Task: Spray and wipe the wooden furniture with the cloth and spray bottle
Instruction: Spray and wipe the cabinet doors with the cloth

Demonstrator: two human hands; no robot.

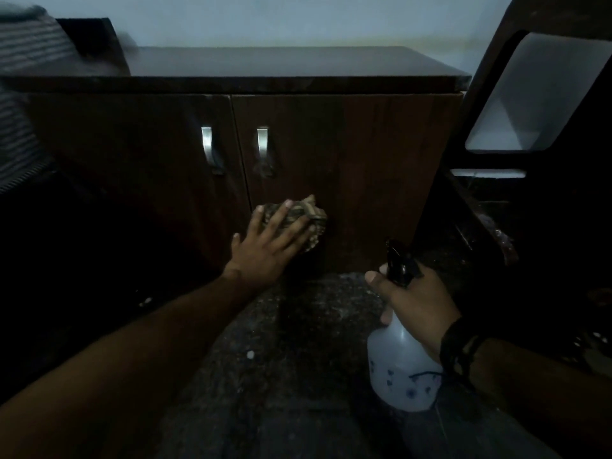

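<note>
A dark wooden cabinet (pixel 381 154) with two doors and metal handles stands in front of me in dim light. My left hand (pixel 268 243) lies flat with spread fingers on a crumpled patterned cloth (pixel 311 220), pressing it against the lower part of the right door. My right hand (pixel 414 303) grips the neck of a white translucent spray bottle (pixel 400 372) with a black trigger head, held upright above the floor to the right of the cloth and away from the cabinet.
Dark wooden furniture with a cut-out opening (pixel 516 104) stands close on the right. A striped fabric (pixel 23 94) hangs at the far left. The floor (pixel 298 359) below is dark speckled stone. A dark board (pixel 92 41) leans on the cabinet top at the left.
</note>
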